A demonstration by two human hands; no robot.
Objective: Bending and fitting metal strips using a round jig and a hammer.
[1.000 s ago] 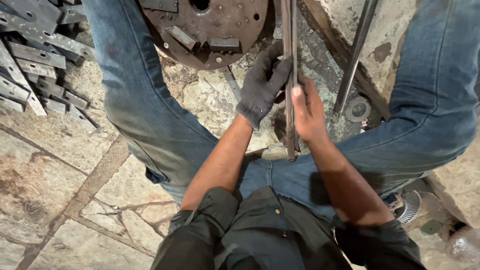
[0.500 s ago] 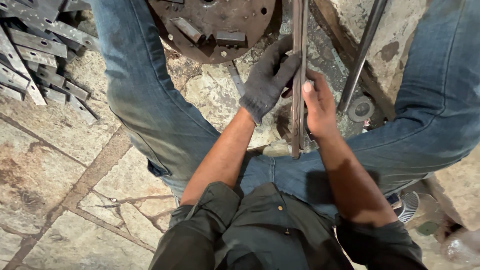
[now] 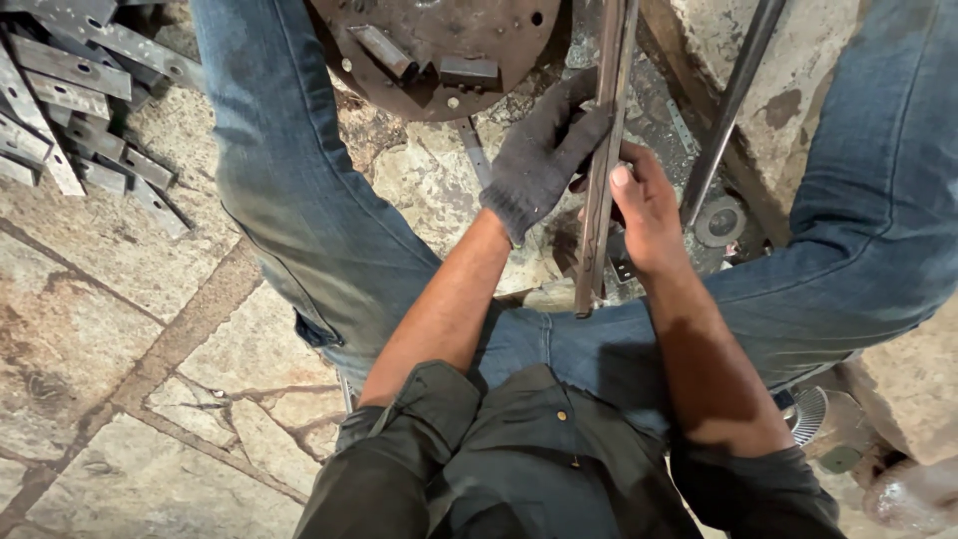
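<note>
Nearest the camera, the near end of the long rusty flat steel bar point(image 3: 602, 170) sits over the person's lap, just short of the blue jeans point(image 3: 299, 230). Its long axis runs straight away from the body, near to far, and the far end leaves the top of view. The bare right hand point(image 3: 647, 205) sits on the right of the bar, fingers point(image 3: 621, 178) curled and clamped on its edge. The left hand in a dark knit glove point(image 3: 539, 160) sits on the left side slightly farther out, fingers wrapped over the bar. So the bar lies between the two sets of fingers, both touching it; the right hand is nearer the near end. The bar looks narrow, thin, brown with rust and straight. Beyond the left fingers lies a round rusty steel plate with bolted blocks point(image 3: 439, 50). To the far right of the right fingers leans a thin dark metal rod point(image 3: 728, 110). Far left, on the stone floor point(image 3: 130, 379), lies a pile of grey flat steel strips point(image 3: 70, 90).
</note>
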